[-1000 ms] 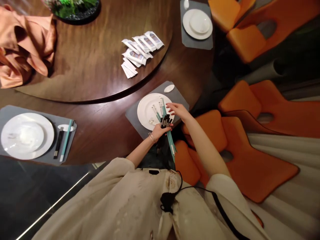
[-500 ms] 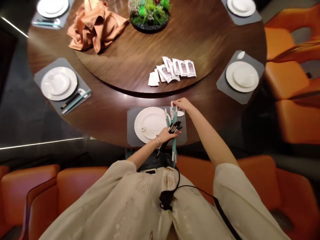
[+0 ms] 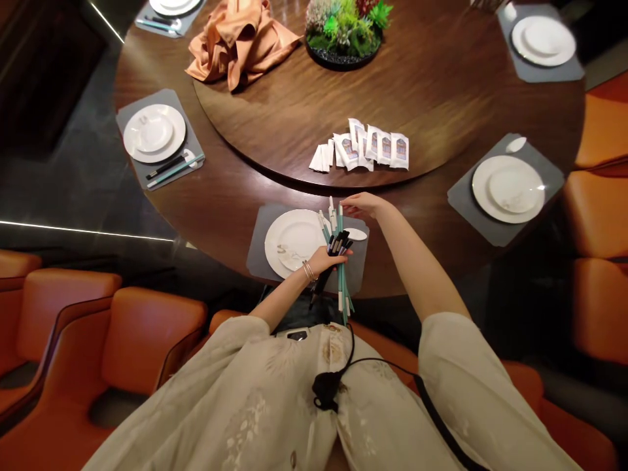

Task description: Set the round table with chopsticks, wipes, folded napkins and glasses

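Near the left edge of the table [image 3: 220, 216], a grey placemat [image 3: 192, 134] is laid with stacked plates [image 3: 180, 131]; toward its near right corner, black chopsticks [image 3: 165, 167] and teal chopsticks [image 3: 174, 172] are set side by side. An orange cloth [image 3: 240, 42] is heaped at the left edge of the turntable [image 3: 441, 98]. At the table's near edge, a second mat [image 3: 357, 261] is topped by nested white plates [image 3: 273, 230]. Over that mat's right half, a bundle of chopsticks [image 3: 339, 243] is gripped in the closed left hand [image 3: 324, 260]: black ones are bunched at the fist, and teal ones with white ends are extended above it and down past the mat's near edge. At the upper white ends, the fingertips of the right hand [image 3: 363, 205] are drawn close together; whether a stick is pinched cannot be told. By the mat's far right corner, a white oval rest [image 3: 356, 233] is placed. Along the turntable's near edge, white packets [image 3: 377, 147] are overlapped. By the table's right edge, plates [image 3: 483, 183] are stacked on another mat [image 3: 549, 176].
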Demonstrator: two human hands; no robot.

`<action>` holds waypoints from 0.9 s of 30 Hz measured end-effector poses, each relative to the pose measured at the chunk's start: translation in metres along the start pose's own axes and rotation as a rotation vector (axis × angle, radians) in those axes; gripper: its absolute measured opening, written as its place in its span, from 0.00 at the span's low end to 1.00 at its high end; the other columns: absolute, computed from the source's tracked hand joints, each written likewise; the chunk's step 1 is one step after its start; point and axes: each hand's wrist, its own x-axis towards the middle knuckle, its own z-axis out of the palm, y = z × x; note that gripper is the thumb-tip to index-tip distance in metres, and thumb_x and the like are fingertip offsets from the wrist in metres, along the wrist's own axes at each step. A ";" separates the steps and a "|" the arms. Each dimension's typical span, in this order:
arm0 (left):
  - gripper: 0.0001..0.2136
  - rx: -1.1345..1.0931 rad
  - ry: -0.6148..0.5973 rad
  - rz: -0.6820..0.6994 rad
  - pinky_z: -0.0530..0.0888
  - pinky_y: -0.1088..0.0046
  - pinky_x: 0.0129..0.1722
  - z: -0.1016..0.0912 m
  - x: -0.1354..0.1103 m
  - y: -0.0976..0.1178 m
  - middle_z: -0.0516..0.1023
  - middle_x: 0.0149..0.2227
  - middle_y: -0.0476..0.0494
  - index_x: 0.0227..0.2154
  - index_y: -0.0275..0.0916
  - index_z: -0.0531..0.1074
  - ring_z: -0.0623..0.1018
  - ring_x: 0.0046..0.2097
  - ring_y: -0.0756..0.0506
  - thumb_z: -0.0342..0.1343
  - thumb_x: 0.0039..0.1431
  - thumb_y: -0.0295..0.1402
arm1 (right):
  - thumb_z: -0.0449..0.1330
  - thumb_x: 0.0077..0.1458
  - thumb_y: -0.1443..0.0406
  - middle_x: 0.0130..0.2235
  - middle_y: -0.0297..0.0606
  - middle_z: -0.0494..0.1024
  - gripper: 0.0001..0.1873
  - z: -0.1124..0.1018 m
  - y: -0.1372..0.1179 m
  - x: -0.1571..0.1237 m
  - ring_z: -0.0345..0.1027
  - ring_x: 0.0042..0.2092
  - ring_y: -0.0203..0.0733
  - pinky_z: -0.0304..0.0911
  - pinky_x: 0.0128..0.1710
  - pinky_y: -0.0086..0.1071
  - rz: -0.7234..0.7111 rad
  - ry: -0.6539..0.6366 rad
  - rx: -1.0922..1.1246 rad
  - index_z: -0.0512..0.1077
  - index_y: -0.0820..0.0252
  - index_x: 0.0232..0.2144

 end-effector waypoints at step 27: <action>0.15 0.036 -0.024 0.034 0.63 0.80 0.23 -0.018 0.020 0.027 0.75 0.27 0.49 0.39 0.33 0.80 0.67 0.26 0.54 0.62 0.45 0.28 | 0.66 0.51 0.55 0.21 0.31 0.64 0.15 -0.047 -0.085 0.009 0.52 0.23 0.31 0.53 0.27 0.29 -0.197 0.046 -0.406 0.77 0.62 0.28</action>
